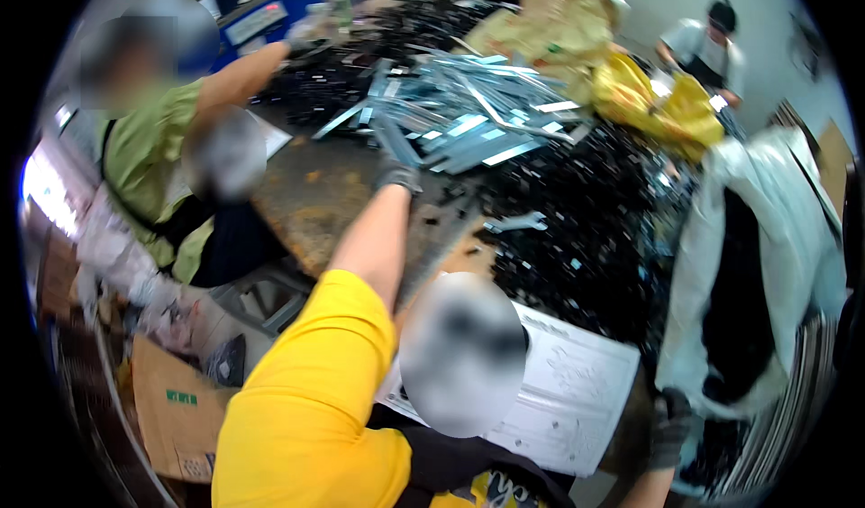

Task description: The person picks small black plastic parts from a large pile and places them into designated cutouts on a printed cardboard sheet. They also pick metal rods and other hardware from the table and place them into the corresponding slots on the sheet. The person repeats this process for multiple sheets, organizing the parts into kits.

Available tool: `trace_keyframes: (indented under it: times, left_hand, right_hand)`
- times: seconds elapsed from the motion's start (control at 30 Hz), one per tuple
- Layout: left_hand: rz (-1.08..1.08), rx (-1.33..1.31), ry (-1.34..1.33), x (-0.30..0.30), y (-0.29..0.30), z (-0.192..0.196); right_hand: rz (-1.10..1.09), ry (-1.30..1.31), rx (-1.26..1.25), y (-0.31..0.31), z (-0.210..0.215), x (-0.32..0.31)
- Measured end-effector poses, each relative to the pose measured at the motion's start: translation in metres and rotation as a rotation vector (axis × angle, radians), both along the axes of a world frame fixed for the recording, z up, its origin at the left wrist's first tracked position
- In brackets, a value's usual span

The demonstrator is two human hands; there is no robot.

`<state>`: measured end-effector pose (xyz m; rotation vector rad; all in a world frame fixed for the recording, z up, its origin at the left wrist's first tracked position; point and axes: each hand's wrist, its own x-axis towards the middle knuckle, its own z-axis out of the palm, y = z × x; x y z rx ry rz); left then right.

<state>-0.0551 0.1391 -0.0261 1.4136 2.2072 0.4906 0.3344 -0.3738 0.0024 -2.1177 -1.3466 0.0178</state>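
My left arm reaches forward over the table, and my left hand [397, 178], in a grey glove, closes on the near end of flat, shiny metal strips [396, 140]. These stick out of a loose pile of long silvery strips [487, 116]; motion blur hides the single fingers. Low on the right, my right hand [669, 422], also gloved in grey, is curled at the lower edge of a big white sack [712, 192]. Small black pieces [577, 265] lie heaped between my two hands. An open-end wrench [515, 223] rests on that heap.
A printed drawing sheet [577, 377] lies at the near table edge. A co-worker in a green shirt [171, 138] reaches over the table on the left; another person [712, 48] works at the far right. Yellow sacks [550, 21] stand behind the pile. A cardboard box [171, 409] sits lower left.
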Motion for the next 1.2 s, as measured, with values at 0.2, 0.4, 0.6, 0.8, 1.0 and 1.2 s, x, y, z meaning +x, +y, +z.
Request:
trace_keyframes:
  times: [0.2, 0.4, 0.6, 0.8, 1.0, 1.2]
  left_hand:
    - [0.091, 0.212, -0.632, -0.036, 0.04, -0.037]
    - [0.141, 0.374, -0.822, -0.038, 0.001, -0.035]
    - [-0.347, 0.408, -1.008, 0.005, -0.076, -0.003]
    - [-1.358, 0.613, -0.176, 0.086, -0.253, 0.068]
    - [-1.804, 0.262, 0.283, 0.136, -0.331, 0.074]
    - [-1.918, 0.38, 0.409, 0.138, -0.34, 0.039]
  right_hand:
    - [-0.155, -0.307, 0.088, -0.037, 0.027, 0.016]
    - [-0.605, -0.382, -0.081, -0.117, 0.032, 0.083]
    - [-0.594, -0.299, -0.671, -0.094, 0.025, 0.106]
    - [-0.584, -0.045, -0.748, -0.048, -0.026, 0.168]
    - [-0.556, 0.003, -0.747, -0.037, -0.045, 0.179]
    - [-0.482, -0.096, -0.899, -0.032, -0.03, 0.173]
